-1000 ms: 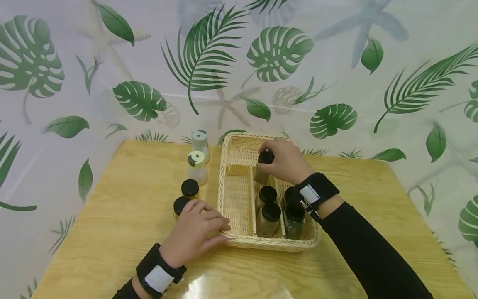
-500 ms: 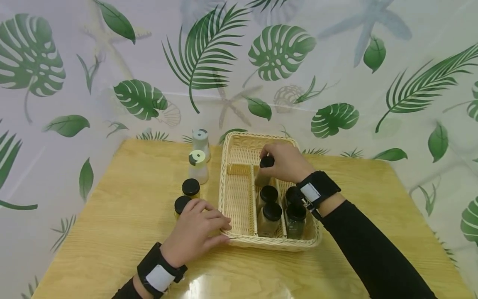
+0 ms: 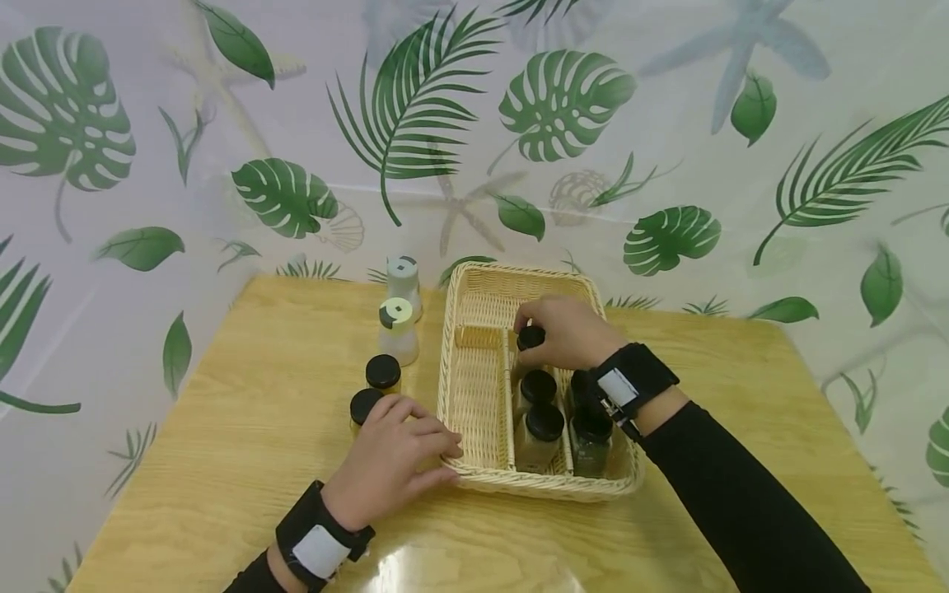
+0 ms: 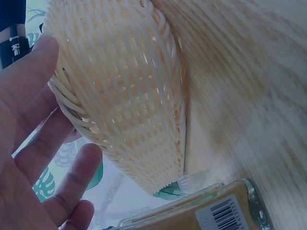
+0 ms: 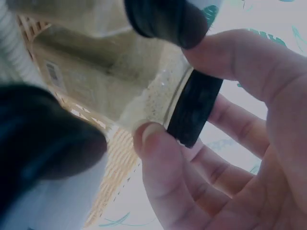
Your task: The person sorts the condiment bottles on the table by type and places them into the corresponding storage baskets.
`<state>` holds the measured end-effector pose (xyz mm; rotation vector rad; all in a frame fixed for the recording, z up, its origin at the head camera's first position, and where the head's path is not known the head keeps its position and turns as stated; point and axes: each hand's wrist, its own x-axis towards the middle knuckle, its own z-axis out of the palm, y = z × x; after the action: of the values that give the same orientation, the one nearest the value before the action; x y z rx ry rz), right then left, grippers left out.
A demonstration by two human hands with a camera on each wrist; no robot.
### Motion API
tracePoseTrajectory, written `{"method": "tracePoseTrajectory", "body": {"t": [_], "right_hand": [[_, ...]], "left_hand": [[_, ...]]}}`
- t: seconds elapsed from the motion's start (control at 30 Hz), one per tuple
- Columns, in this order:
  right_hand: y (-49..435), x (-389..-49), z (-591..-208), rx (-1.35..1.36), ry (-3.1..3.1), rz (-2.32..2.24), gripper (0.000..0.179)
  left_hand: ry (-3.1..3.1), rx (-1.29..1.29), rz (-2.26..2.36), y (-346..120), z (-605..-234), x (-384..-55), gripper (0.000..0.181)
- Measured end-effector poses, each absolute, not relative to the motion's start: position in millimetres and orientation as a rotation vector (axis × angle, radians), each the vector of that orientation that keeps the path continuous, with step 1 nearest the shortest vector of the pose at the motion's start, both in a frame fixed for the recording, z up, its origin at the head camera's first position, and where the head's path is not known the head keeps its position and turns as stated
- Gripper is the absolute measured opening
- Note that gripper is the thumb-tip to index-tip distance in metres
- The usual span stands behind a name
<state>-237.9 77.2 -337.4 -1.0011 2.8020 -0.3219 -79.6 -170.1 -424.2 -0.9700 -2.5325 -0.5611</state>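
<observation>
My right hand (image 3: 571, 333) grips a clear jar with a black lid (image 3: 530, 337) at its top. Thumb and fingers sit around the neck and lid in the right wrist view, where pale powder shows inside the jar (image 5: 105, 84). The jar stands in the middle section of a divided wicker basket (image 3: 549, 484), behind two more black-lidded jars (image 3: 544, 422). At the basket's near left corner, my left hand (image 3: 393, 453) holds the rim, its thumb and fingers on the woven edge (image 4: 72, 103).
Dark-filled jars (image 3: 591, 428) stand in the basket's right section. Left of the basket, two black-lidded jars (image 3: 383, 372) and two pale-topped shakers (image 3: 398, 333) form a row on the wooden table (image 3: 282, 371). A leaf-patterned cloth (image 3: 296, 123) hangs behind.
My right hand has lowered the jar into the middle section, toward the two jars in front. The left hand stays on the basket corner.
</observation>
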Motion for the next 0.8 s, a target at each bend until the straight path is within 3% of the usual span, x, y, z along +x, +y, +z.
{"method": "tracePoseTrajectory", "body": {"t": [0.8], "right_hand": [[84.2, -240.0, -335.2, -1.067, 2.752, -0.293, 0.034]], "left_hand": [[-2.498, -0.975, -0.557, -169.2, -422.0, -80.3, 0.026]]}}
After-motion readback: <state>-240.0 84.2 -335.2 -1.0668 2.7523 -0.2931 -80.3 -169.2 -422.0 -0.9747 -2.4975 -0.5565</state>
